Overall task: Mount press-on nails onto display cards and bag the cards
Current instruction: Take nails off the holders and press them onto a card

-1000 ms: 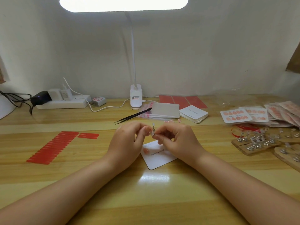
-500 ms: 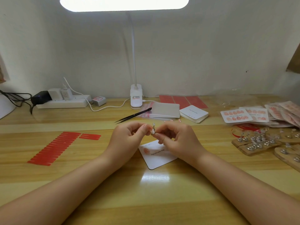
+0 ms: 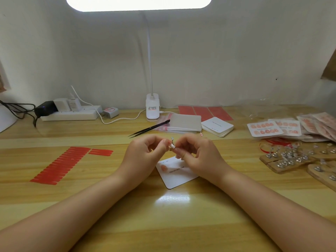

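Both hands meet above a white display card [image 3: 177, 176] on the wooden desk. One pink nail [image 3: 164, 167] sits on the card's left part. My left hand [image 3: 143, 154] and my right hand [image 3: 197, 153] both pinch a small clear nail stand [image 3: 172, 144] between their fingertips; whether a nail is on it I cannot tell. Finished cards with pink nails [image 3: 264, 128] lie at the right, some in clear bags [image 3: 320, 124]. Wooden boards [image 3: 285, 165] with several metal nail stands lie at the right.
Red adhesive strips [image 3: 60, 165] lie in a row at the left. Black tweezers [image 3: 149, 128] rest on a stack of clear bags [image 3: 183, 122], beside a stack of blank cards [image 3: 217, 126]. A clip lamp [image 3: 152, 110], a power strip [image 3: 71, 114] and red sheets [image 3: 203, 112] line the wall.
Both hands stay together over the card with small finger movements on the stand. Nothing else has moved.
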A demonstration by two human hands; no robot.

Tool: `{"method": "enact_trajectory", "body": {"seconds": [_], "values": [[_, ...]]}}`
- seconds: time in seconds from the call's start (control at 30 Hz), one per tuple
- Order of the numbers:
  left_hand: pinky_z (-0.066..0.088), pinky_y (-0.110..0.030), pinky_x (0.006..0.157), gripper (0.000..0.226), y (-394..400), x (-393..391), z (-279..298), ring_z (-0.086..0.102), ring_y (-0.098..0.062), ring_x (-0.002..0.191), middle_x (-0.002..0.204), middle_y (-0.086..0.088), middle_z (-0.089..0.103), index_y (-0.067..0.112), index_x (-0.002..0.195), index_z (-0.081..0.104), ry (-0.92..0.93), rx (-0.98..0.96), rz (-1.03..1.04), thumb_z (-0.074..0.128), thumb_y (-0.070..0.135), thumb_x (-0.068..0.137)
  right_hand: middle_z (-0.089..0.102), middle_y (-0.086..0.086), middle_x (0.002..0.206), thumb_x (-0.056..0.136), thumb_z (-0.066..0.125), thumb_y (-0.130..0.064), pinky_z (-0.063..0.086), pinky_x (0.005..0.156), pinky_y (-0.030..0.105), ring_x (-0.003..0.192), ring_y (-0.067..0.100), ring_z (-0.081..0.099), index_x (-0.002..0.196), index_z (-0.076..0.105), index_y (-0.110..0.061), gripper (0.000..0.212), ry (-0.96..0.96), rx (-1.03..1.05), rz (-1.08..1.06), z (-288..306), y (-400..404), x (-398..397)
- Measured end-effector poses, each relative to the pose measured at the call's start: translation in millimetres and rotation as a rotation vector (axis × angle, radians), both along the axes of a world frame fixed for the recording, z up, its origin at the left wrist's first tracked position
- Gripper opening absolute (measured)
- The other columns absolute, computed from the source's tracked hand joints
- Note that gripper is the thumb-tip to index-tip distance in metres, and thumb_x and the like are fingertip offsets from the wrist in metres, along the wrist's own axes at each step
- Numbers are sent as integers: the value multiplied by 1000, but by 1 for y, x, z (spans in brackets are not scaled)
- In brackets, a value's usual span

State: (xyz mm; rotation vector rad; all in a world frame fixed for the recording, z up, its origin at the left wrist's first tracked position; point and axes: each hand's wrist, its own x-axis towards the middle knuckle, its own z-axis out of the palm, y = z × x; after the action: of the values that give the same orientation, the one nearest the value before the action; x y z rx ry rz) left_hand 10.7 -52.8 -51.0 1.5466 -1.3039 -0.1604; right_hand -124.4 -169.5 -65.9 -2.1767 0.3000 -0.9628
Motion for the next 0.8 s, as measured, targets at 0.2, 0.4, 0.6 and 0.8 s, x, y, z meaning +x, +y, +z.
{"method": "enact_trajectory", "body": {"seconds": [0.2,0.4,0.6,0.8], "values": [[44,-10,67,9,4,1,2,60,0,74,84,13,72,18,93,76,-7,-21,-49,69,17,87,62,-7,68,85,72,-9,46,59,22,62,10,58,84,69,-9,3,-21,-45,-41,-2,1,0],[43,-9,67,8,3,2,-1,61,-1,76,85,13,71,18,93,74,-71,-30,-46,71,16,86,65,-2,72,85,72,-8,49,62,25,65,14,60,87,71,-8,3,-21,-71,-39,-2,0,-1],[46,-13,67,17,2,3,-4,60,-5,80,91,20,66,36,98,64,-130,-21,11,62,20,92,66,4,75,85,72,-8,51,66,41,68,23,62,89,72,-8,4,-46,-109,-35,-2,0,-1],[49,-20,69,31,0,3,-4,59,-7,75,91,14,66,37,112,54,-52,-49,16,64,17,91,64,3,72,87,70,-8,49,62,41,66,23,60,87,72,-7,2,-52,-205,-16,-1,1,-1]]}}
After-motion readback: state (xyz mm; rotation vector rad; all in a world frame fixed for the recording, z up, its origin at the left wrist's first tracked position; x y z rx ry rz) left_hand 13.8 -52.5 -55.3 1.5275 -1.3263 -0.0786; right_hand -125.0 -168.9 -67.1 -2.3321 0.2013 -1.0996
